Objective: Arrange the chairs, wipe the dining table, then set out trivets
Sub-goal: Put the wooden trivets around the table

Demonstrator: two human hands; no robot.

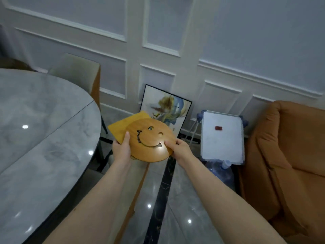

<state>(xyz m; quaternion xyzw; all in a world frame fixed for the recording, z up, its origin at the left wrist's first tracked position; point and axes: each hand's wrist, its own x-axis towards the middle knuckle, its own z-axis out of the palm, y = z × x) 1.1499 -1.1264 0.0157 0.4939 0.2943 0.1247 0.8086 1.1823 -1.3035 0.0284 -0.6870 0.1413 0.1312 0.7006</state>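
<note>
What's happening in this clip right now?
A person stands beside the round marble dining table holding a small stack of wooden trivets off its edge. The left hand grips the stack from the left; the right hand pinches the round smiley-face trivet on top. A yellow square trivet sticks out beneath. No trivet is on the table yet.

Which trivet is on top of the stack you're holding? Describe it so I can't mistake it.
Look right of the grey marble table, where the left hand and right hand grip a stack. The top piece is the round wooden trivet. Unlike the yellow square trivet beneath, it has a cut-out smiley face.
</note>
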